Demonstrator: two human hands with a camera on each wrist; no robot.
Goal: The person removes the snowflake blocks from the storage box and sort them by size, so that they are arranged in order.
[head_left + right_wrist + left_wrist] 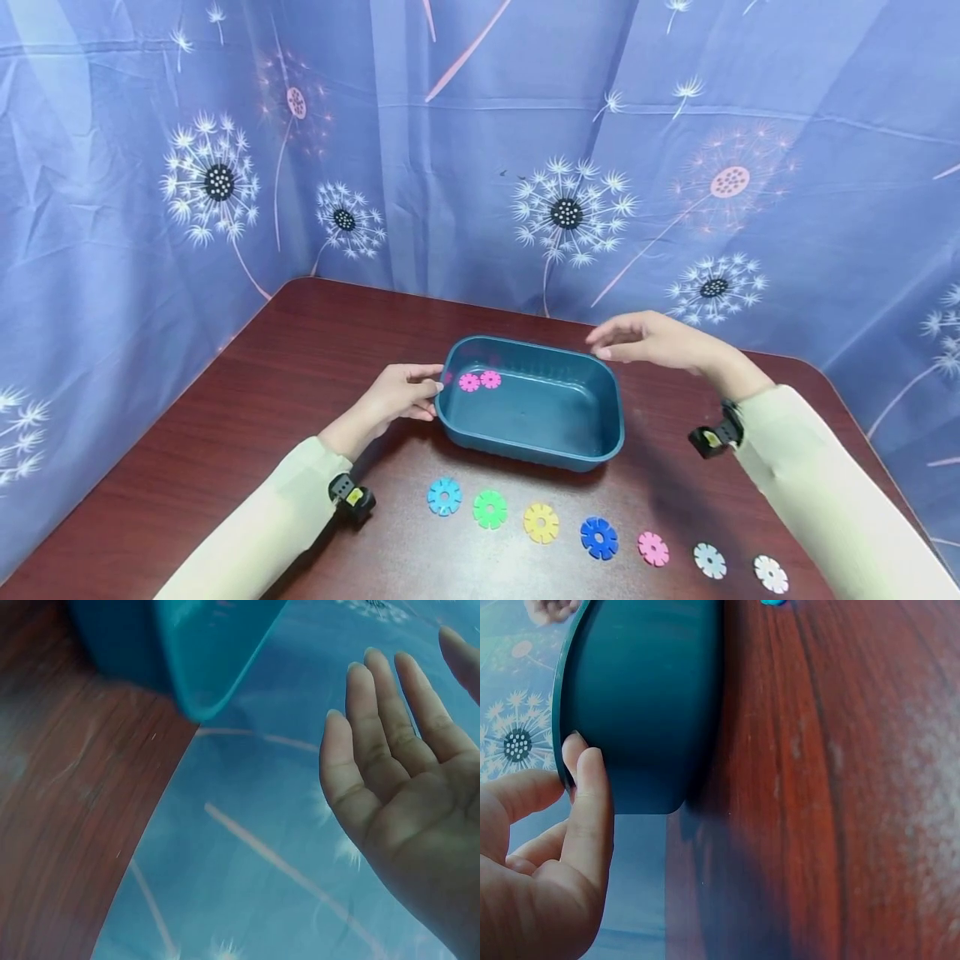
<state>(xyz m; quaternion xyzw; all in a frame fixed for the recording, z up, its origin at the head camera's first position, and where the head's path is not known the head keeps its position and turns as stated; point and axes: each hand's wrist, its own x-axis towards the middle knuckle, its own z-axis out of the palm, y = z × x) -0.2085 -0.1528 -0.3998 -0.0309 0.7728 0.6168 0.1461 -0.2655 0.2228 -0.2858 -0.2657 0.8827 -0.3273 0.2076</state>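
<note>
A dark teal plastic bin [517,448] stands on the table, with two pink notched discs [469,382] lying inside at its left end. My left hand [396,393] pinches the bin's left rim between thumb and fingers; the left wrist view shows the fingertips [591,765] against the outer wall. Over by the bin's back right corner, my right hand [652,340] is held up in the air with nothing in it. Its fingers [364,705] are loosely extended and the palm faces the right wrist camera.
In front of the bin runs a slanting row of several flower-like notched discs: light blue [444,497], green [490,509], yellow [541,523], dark blue [599,538], pink [653,549], pale blue [709,561] and white [770,574]. A dandelion-print curtain [465,192] hangs behind the reddish-brown table [247,400].
</note>
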